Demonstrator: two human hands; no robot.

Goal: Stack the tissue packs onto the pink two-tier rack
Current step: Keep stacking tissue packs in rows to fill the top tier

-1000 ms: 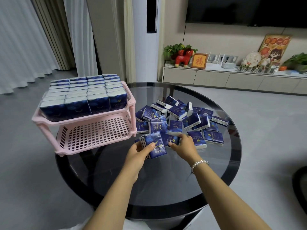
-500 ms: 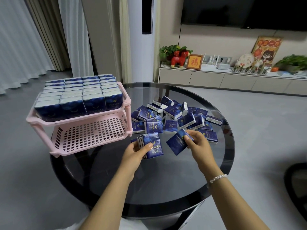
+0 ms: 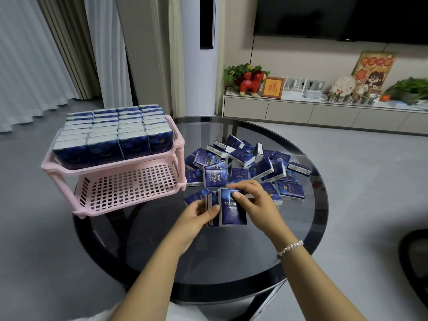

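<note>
Where gripped: bundle of tissue packs (image 3: 228,208) is clasped by left hand (image 3: 196,216) and right hand (image 3: 257,205).
Rack (image 3: 129,188): at table's (image 3: 231,262) left edge; lower tier bare.
Near edge: open glass.

left hand (image 3: 196,213), right hand (image 3: 257,201), both gripping

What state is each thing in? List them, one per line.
Top tier: full of upright packs.
Bottom tier: bare.
Held packs: bunched upright between both hands.
Loose packs: heaped on the glass table.
Left hand: gripping.
Right hand: gripping.
</note>
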